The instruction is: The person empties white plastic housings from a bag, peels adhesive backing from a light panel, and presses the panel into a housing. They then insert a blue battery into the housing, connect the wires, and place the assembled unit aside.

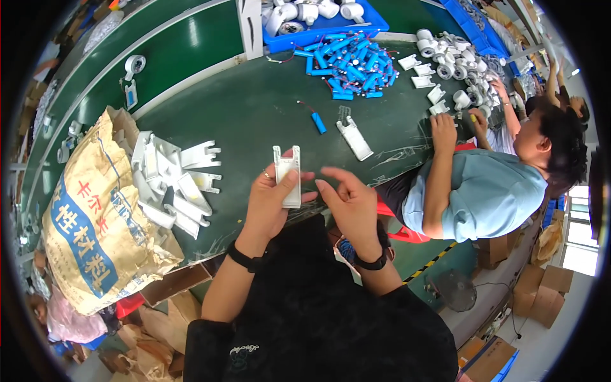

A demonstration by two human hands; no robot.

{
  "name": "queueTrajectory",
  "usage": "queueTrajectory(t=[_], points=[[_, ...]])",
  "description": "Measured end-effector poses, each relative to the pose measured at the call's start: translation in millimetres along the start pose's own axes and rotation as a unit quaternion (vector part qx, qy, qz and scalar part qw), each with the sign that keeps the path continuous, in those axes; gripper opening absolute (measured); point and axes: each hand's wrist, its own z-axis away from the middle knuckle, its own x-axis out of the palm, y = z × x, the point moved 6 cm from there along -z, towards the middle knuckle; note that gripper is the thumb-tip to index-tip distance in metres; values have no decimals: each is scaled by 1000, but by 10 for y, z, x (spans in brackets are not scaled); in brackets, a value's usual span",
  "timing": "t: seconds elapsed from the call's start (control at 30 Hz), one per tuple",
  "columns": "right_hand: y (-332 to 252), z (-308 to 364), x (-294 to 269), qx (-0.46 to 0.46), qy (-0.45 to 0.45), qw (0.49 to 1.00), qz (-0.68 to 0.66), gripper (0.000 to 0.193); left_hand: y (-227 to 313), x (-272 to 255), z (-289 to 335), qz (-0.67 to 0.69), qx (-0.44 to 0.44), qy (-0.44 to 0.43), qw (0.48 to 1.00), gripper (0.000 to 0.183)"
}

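Note:
My left hand [262, 202] grips a white plastic housing [291, 194], a flat shell with two prongs at its top end, held upright above the table's near edge. Just right of it is my right hand [356, 213], its thumb and fingers apart and nothing seen in them. Beyond my hands a single blue battery [318, 123] with a thin red wire lies on the green table [254, 108]. To its right rests another white housing [356, 141] with a clear piece at its far end.
A heap of white housings [184, 191] spills beside a paper sack [89, 223] at left. Blue batteries [356, 70] are piled at the back, near a blue bin [273, 43] of white round parts. On the right, a co-worker [484, 191] sits by more white parts [445, 67].

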Motion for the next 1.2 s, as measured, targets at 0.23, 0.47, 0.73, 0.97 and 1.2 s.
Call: queueTrajectory(t=[0.23,0.47,0.73,0.97,1.2], points=[[290,-83,523,94,-185,955,-210,24,83,-23,90,-71,39,31,996,51],[216,81,533,236,-251,889,-301,19,307,-15,383,-100,9,-84,991,53],[-501,183,154,-296,-31,953,58,25,272,-133,334,3,-13,-88,996,55],[-592,215,291,-372,-82,918,109,21,298,-156,325,-19,-19,-77,997,53],[-523,205,366,-382,-80,916,89,21,302,-175,322,-35,-30,-76,996,53]])
